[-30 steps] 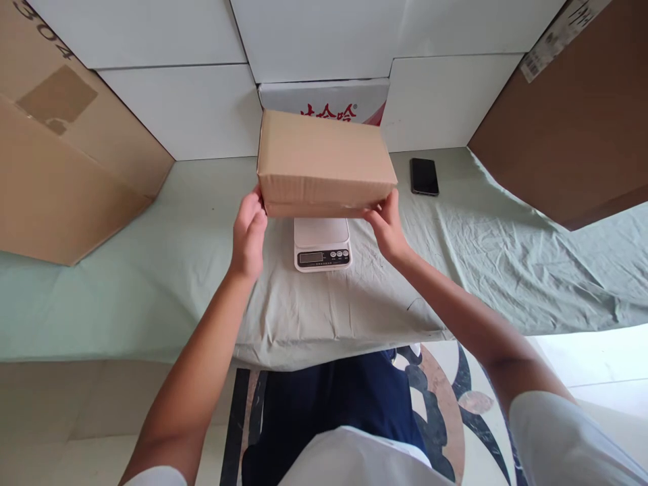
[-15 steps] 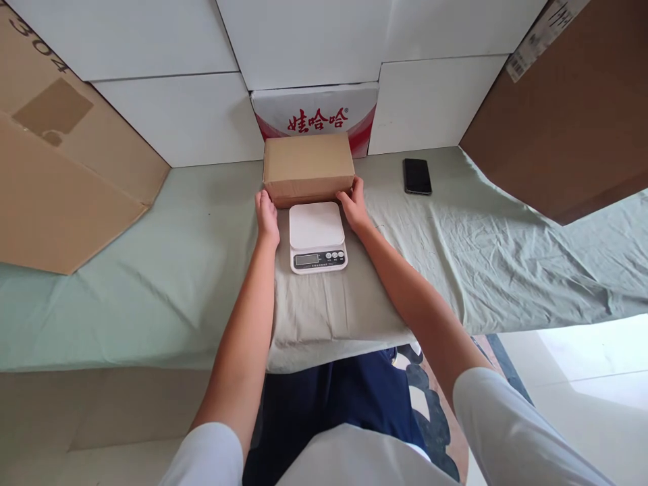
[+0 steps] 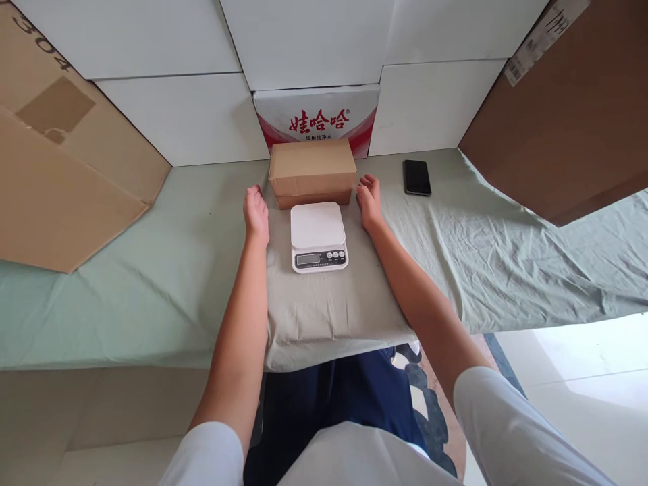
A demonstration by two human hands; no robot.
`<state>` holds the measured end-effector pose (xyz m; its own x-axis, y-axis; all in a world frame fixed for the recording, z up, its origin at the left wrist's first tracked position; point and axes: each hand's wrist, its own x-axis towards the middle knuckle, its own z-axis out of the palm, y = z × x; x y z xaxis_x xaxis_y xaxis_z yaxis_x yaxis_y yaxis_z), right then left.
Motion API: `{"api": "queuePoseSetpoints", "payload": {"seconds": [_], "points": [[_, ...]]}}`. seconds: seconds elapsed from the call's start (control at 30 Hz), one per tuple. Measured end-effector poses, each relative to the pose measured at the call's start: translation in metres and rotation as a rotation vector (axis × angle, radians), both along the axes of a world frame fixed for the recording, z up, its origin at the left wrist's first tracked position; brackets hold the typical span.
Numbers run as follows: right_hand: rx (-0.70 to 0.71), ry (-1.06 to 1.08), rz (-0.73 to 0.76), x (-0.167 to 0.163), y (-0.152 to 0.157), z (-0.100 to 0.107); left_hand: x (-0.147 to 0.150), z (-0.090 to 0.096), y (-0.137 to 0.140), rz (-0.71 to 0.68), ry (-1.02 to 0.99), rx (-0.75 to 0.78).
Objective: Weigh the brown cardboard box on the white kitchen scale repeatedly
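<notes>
My hands, left (image 3: 256, 214) and right (image 3: 369, 197), released, flank box (image 3: 312, 171); box sits behind scale (image 3: 318, 236), leaving platform free.

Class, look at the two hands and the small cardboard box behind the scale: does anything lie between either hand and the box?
Nothing visible does. The left hand and right hand lie open on the cloth either side of the cardboard box, with only bare cloth between. The scale sits in front, between the hands.
</notes>
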<state>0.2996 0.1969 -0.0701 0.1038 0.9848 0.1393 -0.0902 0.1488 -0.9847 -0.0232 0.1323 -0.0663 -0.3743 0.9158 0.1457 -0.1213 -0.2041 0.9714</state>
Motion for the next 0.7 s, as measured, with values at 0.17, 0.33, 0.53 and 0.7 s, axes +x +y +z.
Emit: {"api": "queuePoseSetpoints", "payload": {"seconds": [0.17, 0.33, 0.53, 0.7], "points": [[-0.006, 0.027, -0.090, 0.029, 0.005, 0.004, -0.031, 0.003, -0.001, 0.052, -0.032, 0.008], [-0.011, 0.105, -0.139, 0.040, 0.004, 0.010, -0.040, -0.001, 0.002, 0.005, 0.085, -0.005], [0.008, 0.113, -0.158, 0.035, 0.000, 0.009, -0.030, 0.005, -0.003, 0.042, -0.014, -0.074], [0.026, 0.050, -0.142, 0.038, -0.002, 0.009, -0.015, 0.019, -0.015, 0.055, -0.081, -0.094]]}}
